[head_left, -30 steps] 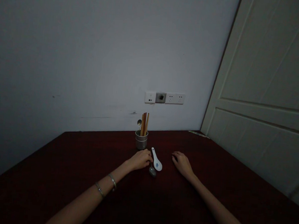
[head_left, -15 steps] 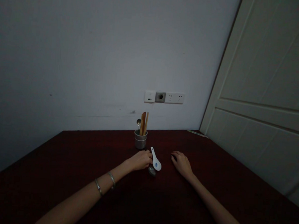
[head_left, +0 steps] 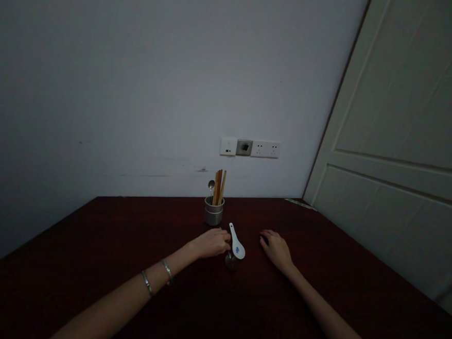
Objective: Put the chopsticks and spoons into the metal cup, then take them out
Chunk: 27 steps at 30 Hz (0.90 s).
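Note:
My left hand (head_left: 213, 242), with two bracelets at the wrist, pinches a metal spoon (head_left: 231, 261) whose bowl points toward me. The fingers hide the spoon's handle. Just right of it lies a white soup spoon (head_left: 237, 247) with a blue mark in its bowl, its handle pointing at the wall. My right hand (head_left: 276, 248) rests palm down on the table, right of the white spoon, holding nothing, thumb apart from the loosely bent fingers. Behind my left hand stands a metal utensil holder (head_left: 213, 213) with several wooden chopsticks (head_left: 219, 188) and an upright metal spoon (head_left: 211, 184).
The dark red table (head_left: 148, 221) reaches back to a pale wall (head_left: 158, 82) with sockets and switches (head_left: 265, 149). A white panelled door (head_left: 397, 150) stands on the right. A thin flat strip (head_left: 300, 203) lies at the table's back right corner.
The held metal spoon's bowl now looks darker and reddish, as if turned slightly. The whole view has shifted a little; both hands and the white spoon keep their places on the table.

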Available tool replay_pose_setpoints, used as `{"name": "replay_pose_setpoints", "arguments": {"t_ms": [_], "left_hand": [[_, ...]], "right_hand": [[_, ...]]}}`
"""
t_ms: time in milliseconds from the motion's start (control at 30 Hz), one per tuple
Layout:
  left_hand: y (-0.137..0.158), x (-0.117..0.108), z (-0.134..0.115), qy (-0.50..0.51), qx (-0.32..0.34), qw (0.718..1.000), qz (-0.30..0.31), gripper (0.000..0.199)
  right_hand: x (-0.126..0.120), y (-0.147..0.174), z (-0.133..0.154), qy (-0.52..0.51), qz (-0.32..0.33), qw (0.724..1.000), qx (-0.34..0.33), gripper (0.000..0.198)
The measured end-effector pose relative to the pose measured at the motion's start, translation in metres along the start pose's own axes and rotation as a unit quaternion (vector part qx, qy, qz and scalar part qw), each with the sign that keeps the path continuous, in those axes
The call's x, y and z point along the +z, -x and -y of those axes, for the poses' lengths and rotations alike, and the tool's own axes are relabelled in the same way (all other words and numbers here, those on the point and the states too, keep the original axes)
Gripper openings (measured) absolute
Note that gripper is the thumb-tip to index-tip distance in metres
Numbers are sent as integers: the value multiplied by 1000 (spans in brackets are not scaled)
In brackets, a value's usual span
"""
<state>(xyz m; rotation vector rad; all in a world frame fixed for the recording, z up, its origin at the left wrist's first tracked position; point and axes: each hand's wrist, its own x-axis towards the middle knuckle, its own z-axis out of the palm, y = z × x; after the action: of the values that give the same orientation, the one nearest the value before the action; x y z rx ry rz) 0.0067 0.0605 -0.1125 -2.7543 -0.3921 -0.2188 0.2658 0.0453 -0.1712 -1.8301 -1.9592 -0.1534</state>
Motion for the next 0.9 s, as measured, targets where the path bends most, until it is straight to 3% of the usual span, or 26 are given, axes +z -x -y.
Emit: {"name": "replay_pose_setpoints", "arguments": {"t_ms": [267, 400, 500, 600, 700, 800, 900], "left_hand": [[15, -24, 7, 55, -29, 997, -34, 11], [21, -41, 13, 140, -104, 981, -87, 15], [22, -48, 17, 216, -191, 945, -153, 14], [19, -51, 19, 312, -278, 878, -234, 11], [13, -52, 20, 433, -364, 768, -301, 12], [9, -52, 17, 540, -425, 646, -331, 17], [8, -53, 12, 590, -445, 578, -347, 19]], "right_hand": [[-1, 1, 1, 5, 0, 1000, -2, 32], [-2, 1, 1, 10, -4, 1000, -6, 33], [-1, 2, 1, 14, -7, 1000, -8, 33], [-1, 1, 0, 14, -2, 1000, -6, 33], [-1, 1, 0, 10, 3, 1000, -9, 33], [-1, 1, 1, 14, -4, 1000, -6, 33], [-1, 2, 2, 15, 0, 1000, -2, 34]]}}
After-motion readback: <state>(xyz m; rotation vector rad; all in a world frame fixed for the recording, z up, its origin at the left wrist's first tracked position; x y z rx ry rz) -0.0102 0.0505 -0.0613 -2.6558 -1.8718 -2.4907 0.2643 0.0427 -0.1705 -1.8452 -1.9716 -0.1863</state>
